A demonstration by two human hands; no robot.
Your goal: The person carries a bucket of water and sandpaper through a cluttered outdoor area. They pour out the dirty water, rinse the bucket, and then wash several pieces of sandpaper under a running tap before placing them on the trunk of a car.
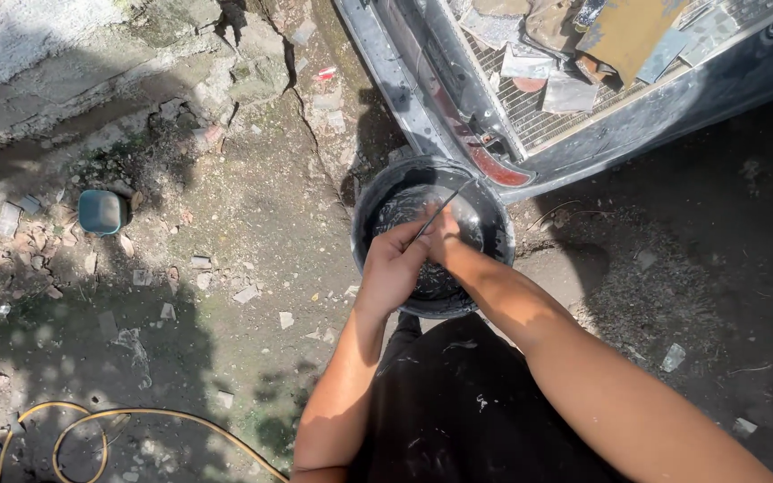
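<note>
A black bucket (378,192) with dark water stands on the dirt ground by the corner of a vehicle. Both my hands are over its middle. My left hand (393,264) and my right hand (443,234) are closed together on a thin flat blade-like tool (445,204) that sticks up and to the right from between the fingers. The tool's lower part is hidden in my hands. My forearms reach in from the bottom of the view, over my dark trousers (467,411).
The vehicle's open rear (530,116) holds sandpaper sheets and scraps at the top right. A small teal container (100,211) lies on the ground at left. A yellow hose (136,416) loops at the bottom left. Rubble and broken concrete lie around.
</note>
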